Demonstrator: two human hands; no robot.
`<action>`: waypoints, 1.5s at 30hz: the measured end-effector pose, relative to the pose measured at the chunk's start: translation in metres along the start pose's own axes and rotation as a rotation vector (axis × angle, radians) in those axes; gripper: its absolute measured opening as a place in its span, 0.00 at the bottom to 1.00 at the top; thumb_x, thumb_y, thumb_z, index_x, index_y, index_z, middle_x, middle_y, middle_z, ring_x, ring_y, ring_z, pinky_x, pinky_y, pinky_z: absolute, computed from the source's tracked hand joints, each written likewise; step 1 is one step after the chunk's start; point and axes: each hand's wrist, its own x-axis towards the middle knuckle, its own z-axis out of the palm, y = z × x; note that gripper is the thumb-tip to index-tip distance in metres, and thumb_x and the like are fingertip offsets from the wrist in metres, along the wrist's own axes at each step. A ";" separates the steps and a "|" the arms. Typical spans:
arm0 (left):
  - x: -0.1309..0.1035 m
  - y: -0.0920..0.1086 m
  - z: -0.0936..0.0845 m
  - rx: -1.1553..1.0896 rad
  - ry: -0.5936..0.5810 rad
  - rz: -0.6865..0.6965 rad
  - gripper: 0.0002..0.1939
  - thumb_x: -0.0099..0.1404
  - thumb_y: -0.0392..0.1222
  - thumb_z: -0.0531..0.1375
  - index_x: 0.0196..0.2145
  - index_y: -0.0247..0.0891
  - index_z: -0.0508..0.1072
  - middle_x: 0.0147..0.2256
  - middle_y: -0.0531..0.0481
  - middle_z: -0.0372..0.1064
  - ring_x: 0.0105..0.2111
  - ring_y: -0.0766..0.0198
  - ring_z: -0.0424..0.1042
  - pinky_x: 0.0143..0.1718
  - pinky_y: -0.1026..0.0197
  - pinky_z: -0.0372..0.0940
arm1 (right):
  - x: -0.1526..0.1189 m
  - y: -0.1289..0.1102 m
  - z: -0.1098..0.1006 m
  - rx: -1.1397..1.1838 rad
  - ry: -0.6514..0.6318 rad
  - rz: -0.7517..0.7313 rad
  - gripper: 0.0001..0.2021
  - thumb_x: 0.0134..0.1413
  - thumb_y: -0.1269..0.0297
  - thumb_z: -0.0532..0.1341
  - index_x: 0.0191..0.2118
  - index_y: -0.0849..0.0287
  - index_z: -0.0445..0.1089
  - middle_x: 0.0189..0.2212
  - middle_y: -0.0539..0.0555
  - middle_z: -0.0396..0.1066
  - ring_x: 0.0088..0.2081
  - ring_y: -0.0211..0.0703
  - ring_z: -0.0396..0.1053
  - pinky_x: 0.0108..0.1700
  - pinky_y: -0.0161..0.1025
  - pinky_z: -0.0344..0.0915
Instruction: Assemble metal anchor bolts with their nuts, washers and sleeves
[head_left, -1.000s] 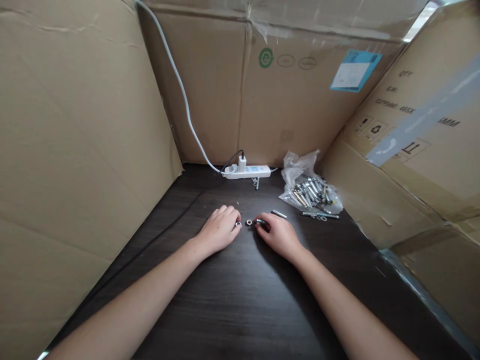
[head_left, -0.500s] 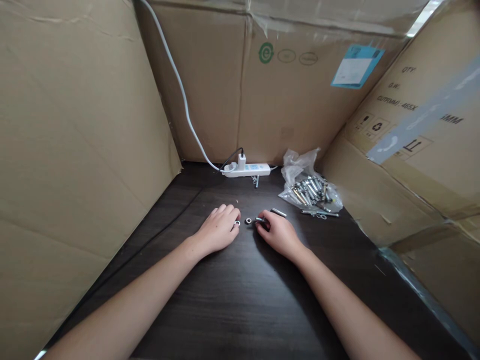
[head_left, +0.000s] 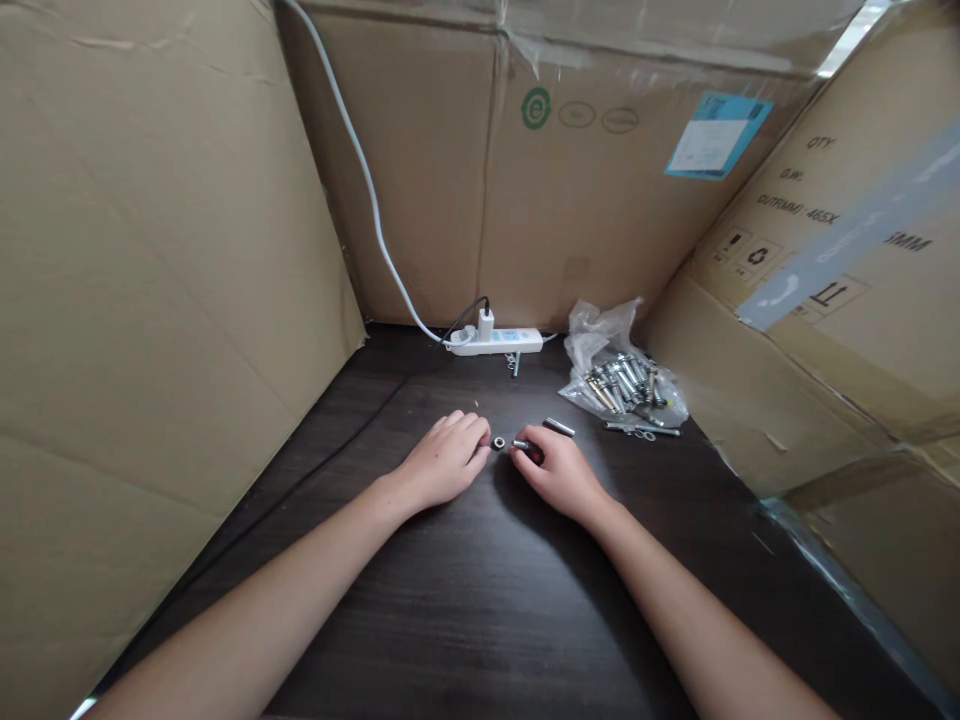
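Observation:
My left hand (head_left: pixel 450 458) rests on the dark table with its fingers curled and thumb pressed in. Its fingertips hide whatever is between them. Just right of those fingertips lies a small metal nut (head_left: pixel 499 443). My right hand (head_left: pixel 559 468) is closed around a metal bolt (head_left: pixel 520 443), whose end sticks out leftward toward the nut. Behind the right hand's knuckles a short metal sleeve (head_left: pixel 559 427) lies on the table.
A clear plastic bag (head_left: pixel 592 345) of several bolts sits at the back right, with a loose bolt and washers (head_left: pixel 643 431) before it. A white power strip (head_left: pixel 517 342) lies at the back, small hardware (head_left: pixel 514 364) in front. A black cable (head_left: pixel 330 460) crosses the left. Cardboard (head_left: pixel 420 180) walls surround the table.
My left hand has shifted slightly right, close to the nut. A metal ring seen between its thumb and forefinger is now hidden. My right hand has stayed nearly still.

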 end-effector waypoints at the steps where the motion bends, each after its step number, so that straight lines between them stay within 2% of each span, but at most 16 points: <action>1: 0.000 0.001 -0.001 -0.031 0.009 0.011 0.04 0.66 0.38 0.50 0.33 0.39 0.62 0.34 0.50 0.65 0.37 0.61 0.63 0.39 0.58 0.59 | 0.000 -0.001 0.000 0.010 0.002 -0.005 0.05 0.55 0.65 0.55 0.30 0.57 0.66 0.24 0.49 0.66 0.28 0.38 0.62 0.30 0.33 0.54; 7: 0.000 0.007 -0.007 -0.200 0.065 0.018 0.05 0.67 0.41 0.50 0.36 0.39 0.64 0.34 0.51 0.67 0.34 0.62 0.65 0.37 0.60 0.61 | -0.001 -0.003 0.001 0.030 -0.015 -0.034 0.04 0.54 0.66 0.55 0.31 0.58 0.66 0.25 0.50 0.67 0.28 0.39 0.62 0.30 0.33 0.55; 13: -0.003 0.013 -0.006 -0.307 0.030 0.111 0.07 0.69 0.39 0.48 0.40 0.39 0.65 0.38 0.50 0.67 0.40 0.63 0.67 0.43 0.61 0.62 | -0.004 -0.008 0.004 0.013 -0.012 -0.080 0.04 0.53 0.67 0.55 0.29 0.58 0.65 0.24 0.49 0.65 0.27 0.38 0.61 0.30 0.33 0.53; 17: -0.003 0.015 -0.006 -0.323 0.026 0.100 0.07 0.69 0.38 0.48 0.40 0.39 0.64 0.39 0.50 0.67 0.40 0.63 0.67 0.42 0.61 0.62 | -0.006 -0.012 0.006 0.024 -0.016 -0.100 0.05 0.55 0.67 0.54 0.30 0.58 0.65 0.24 0.49 0.65 0.26 0.37 0.60 0.30 0.32 0.54; 23: -0.003 0.014 -0.008 -0.249 0.043 0.073 0.06 0.68 0.41 0.49 0.38 0.39 0.64 0.37 0.50 0.65 0.35 0.64 0.66 0.38 0.61 0.61 | -0.006 -0.014 0.006 0.029 -0.018 -0.082 0.07 0.56 0.65 0.53 0.28 0.58 0.63 0.22 0.48 0.64 0.25 0.37 0.59 0.29 0.32 0.54; 37: -0.002 0.014 -0.008 -0.171 0.049 0.085 0.10 0.69 0.41 0.46 0.39 0.39 0.65 0.38 0.50 0.64 0.38 0.63 0.66 0.41 0.60 0.61 | -0.006 -0.013 0.005 0.050 -0.031 -0.068 0.05 0.54 0.67 0.54 0.28 0.57 0.63 0.21 0.48 0.64 0.24 0.36 0.59 0.28 0.31 0.52; 45: -0.003 0.016 -0.011 -0.119 0.070 0.082 0.08 0.68 0.40 0.47 0.37 0.39 0.65 0.38 0.49 0.64 0.36 0.63 0.65 0.40 0.59 0.61 | -0.007 -0.013 0.006 0.086 -0.043 -0.064 0.04 0.51 0.68 0.55 0.27 0.57 0.63 0.20 0.47 0.64 0.24 0.36 0.59 0.27 0.31 0.53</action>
